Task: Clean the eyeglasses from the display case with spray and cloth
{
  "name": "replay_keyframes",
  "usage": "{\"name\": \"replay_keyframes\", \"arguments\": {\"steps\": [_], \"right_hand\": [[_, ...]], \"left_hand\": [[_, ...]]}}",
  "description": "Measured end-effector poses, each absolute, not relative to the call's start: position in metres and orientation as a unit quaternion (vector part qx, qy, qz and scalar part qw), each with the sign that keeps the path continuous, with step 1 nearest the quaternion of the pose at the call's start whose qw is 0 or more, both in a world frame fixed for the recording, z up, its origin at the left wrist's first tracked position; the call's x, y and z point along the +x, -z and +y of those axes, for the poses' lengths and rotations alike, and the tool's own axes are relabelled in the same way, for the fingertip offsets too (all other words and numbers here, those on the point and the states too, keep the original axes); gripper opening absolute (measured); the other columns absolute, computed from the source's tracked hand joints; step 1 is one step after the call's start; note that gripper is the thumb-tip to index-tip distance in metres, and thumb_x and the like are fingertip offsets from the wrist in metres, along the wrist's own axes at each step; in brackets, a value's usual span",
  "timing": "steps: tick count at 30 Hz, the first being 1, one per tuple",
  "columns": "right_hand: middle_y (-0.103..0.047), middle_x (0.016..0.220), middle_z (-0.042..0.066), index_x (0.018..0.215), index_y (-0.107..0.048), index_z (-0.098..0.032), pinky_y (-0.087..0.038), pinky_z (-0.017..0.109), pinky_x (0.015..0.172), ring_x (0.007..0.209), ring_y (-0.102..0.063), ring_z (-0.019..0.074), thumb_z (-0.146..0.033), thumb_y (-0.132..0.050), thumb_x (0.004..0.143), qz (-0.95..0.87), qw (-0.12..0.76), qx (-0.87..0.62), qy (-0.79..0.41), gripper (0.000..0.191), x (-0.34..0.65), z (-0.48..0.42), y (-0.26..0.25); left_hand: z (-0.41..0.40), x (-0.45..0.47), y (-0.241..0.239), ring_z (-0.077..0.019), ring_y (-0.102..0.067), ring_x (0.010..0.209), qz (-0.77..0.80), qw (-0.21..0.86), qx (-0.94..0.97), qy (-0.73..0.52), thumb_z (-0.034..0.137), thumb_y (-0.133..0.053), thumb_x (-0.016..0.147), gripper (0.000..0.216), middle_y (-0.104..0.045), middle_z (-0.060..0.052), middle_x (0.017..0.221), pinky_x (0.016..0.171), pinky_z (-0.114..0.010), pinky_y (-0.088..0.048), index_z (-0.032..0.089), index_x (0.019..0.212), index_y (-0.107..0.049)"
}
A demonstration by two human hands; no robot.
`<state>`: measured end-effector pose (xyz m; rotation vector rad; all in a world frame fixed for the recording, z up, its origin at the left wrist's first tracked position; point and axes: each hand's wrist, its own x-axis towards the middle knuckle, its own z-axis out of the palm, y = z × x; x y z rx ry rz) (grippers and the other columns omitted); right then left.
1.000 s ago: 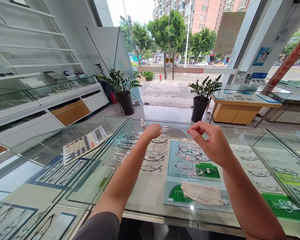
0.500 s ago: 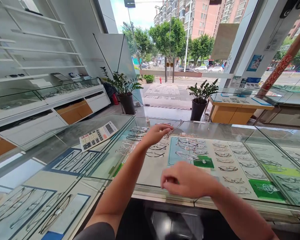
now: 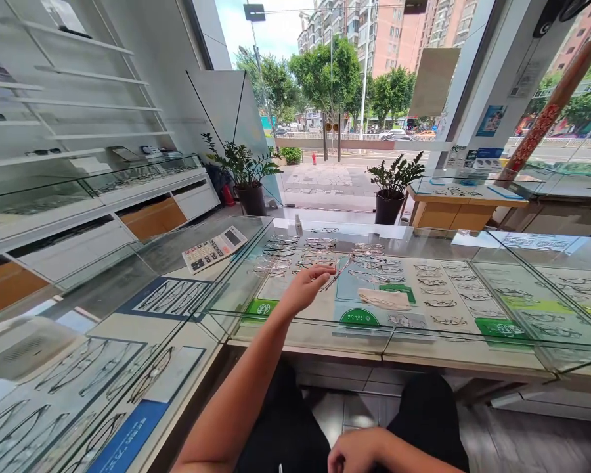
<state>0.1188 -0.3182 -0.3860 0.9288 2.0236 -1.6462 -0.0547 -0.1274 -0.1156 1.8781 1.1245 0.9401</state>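
Note:
My left hand reaches out over the glass counter, pinching a thin-framed pair of eyeglasses at its fingertips. Under the glass, several rows of eyeglasses lie around and beyond that hand. A pale pinkish cloth rests to the right of the held pair. Low in the view, my right hand is close to my lap with its fingers curled closed; nothing shows in it, and its lower part is cut off by the frame edge.
A calculator lies on the counter at left, and a small white spray bottle stands at its far edge. The glass counter edge runs before my knees. Potted plants flank the glass door.
My right hand has dropped from over the counter towards my lap. My left hand has come slightly nearer, still with the eyeglasses. The cloth is now in plain sight.

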Motion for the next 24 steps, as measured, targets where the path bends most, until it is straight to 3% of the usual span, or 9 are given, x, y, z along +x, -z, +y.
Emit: {"name": "replay_keyframes", "arguments": {"steps": [3, 7, 10, 14, 19, 24], "right_hand": [[-0.062, 0.07, -0.01, 0.079, -0.071, -0.026, -0.046, 0.023, 0.06, 0.061, -0.059, 0.0132, -0.014, -0.073, 0.066, 0.714, 0.205, 0.31, 0.594, 0.018, 0.118, -0.331, 0.382], [-0.058, 0.064, -0.009, 0.08, -0.07, -0.029, -0.04, 0.024, 0.057, 0.063, -0.063, 0.0167, -0.012, -0.069, 0.07, 0.794, 0.205, 0.335, 0.464, 0.019, 0.109, -0.346, 0.378], [-0.067, 0.073, -0.01, 0.086, -0.071, -0.03, -0.036, 0.024, 0.056, 0.074, -0.071, 0.0168, -0.014, -0.071, 0.078, 0.848, 0.182, 0.292, 0.403, 0.018, 0.106, -0.354, 0.376], [-0.082, 0.091, -0.009, 0.091, -0.072, -0.031, -0.04, 0.024, 0.058, 0.083, -0.078, 0.0191, -0.032, -0.077, 0.089, 0.893, 0.153, 0.263, 0.331, 0.005, 0.106, -0.361, 0.37], [-0.085, 0.091, 0.0, 0.093, -0.076, -0.029, -0.044, 0.028, 0.055, 0.077, -0.081, 0.0263, -0.046, -0.076, 0.09, 0.921, 0.156, 0.279, 0.223, 0.017, 0.097, -0.366, 0.377], [-0.08, 0.081, -0.005, 0.082, -0.071, -0.027, -0.029, 0.026, 0.048, 0.074, -0.077, 0.021, -0.029, -0.075, 0.086, 0.909, 0.156, 0.238, 0.305, 0.006, 0.092, -0.362, 0.392]], "left_hand": [[-0.141, -0.06, 0.12, -0.0308, -0.068, 0.135, 0.443, 0.367, 0.731, -0.367, 0.046, -0.057, 0.097, 0.041, -0.077, -0.01, 0.137, 0.123, -0.048, -0.047, 0.021, 0.116, -0.084], [-0.153, -0.062, 0.119, -0.0308, -0.068, 0.135, 0.441, 0.367, 0.729, -0.373, 0.047, -0.058, 0.097, 0.041, -0.077, -0.009, 0.137, 0.122, -0.047, -0.048, 0.022, 0.116, -0.083], [-0.158, -0.06, 0.115, -0.0304, -0.068, 0.135, 0.439, 0.366, 0.73, -0.374, 0.046, -0.058, 0.097, 0.04, -0.078, -0.009, 0.137, 0.121, -0.046, -0.049, 0.023, 0.116, -0.084], [-0.163, -0.06, 0.11, -0.03, -0.069, 0.133, 0.429, 0.363, 0.735, -0.379, 0.046, -0.058, 0.097, 0.039, -0.078, -0.008, 0.136, 0.12, -0.046, -0.05, 0.023, 0.115, -0.084], [-0.165, -0.059, 0.106, -0.0313, -0.069, 0.133, 0.43, 0.361, 0.735, -0.381, 0.045, -0.059, 0.097, 0.037, -0.077, -0.009, 0.137, 0.119, -0.047, -0.05, 0.023, 0.113, -0.085], [-0.162, -0.051, 0.103, -0.0318, -0.067, 0.136, 0.436, 0.374, 0.72, -0.39, 0.044, -0.061, 0.097, 0.036, -0.075, -0.009, 0.141, 0.118, -0.048, -0.051, 0.024, 0.117, -0.084]]}}
